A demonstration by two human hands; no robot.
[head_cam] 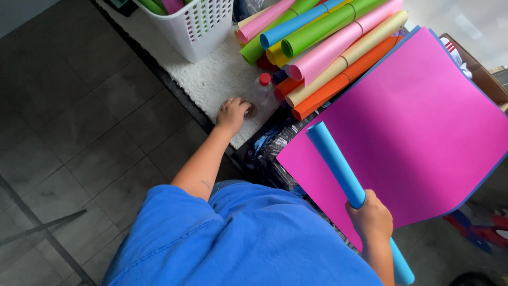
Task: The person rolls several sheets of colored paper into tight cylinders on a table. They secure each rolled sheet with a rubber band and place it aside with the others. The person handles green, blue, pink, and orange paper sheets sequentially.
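The person's blue shirt [238, 243] fills the bottom of the view, nearest the camera. Just right of it the right hand [372, 218] is closed in a fist around a rolled blue paper tube [338, 164]. The tube passes through the fist: a short end sticks out below the hand toward the bottom edge of the view, and the longer part runs up and to the left, ending in an open round mouth. That upper part lies across a large magenta sheet [418, 122], whose blue backing shows along its edges.

The left hand [232, 113] reaches away from the body to a white fuzzy mat [211, 79]. Its fingers are curled down near the mat's front edge, touching a small dark round object [250, 110]; whether they grasp it cannot be told. Just beside that object, toward the rolls, lies a clear plastic bottle with a red cap [263, 86].

Beyond the bottle, a pile of rolled paper sheets [328, 47] in pink, green, blue, yellow, cream and orange rests with its ends toward the mat. At the mat's far edge stands a white perforated basket [198, 26] holding more rolls. Dark grey floor tiles [84, 132] cover the left side.
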